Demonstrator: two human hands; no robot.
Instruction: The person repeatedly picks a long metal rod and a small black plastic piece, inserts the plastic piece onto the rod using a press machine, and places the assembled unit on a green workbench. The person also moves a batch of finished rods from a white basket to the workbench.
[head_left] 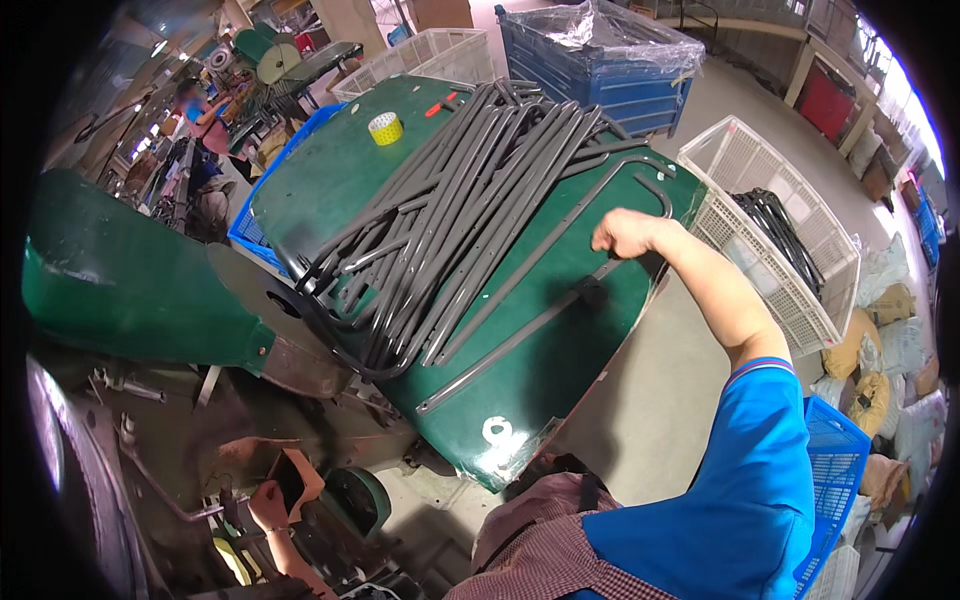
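Reaching over the green bench [340, 170], the right hand [625, 232] closes its fingers on a grey bent rod [560, 235] (beside the rod pile [450, 200]). The left hand [268, 505] lies low by dark machinery; its grip is unclear.

You are looking through a round fisheye picture with a black ring around it. Straight edges bend near the rim. The light is bright and even, like daytime. The brightest spot is far right, where it glows white and washes out the detail. The green tabletop [560, 360] is shiny and shows soft pale glare near the far left side. The grey rods [450, 220] cast thin dark shadows on it. The near left corner is dim and murky. Your right hand [622, 234] looks sharp. Things at the far left edge look small and a bit blurry.
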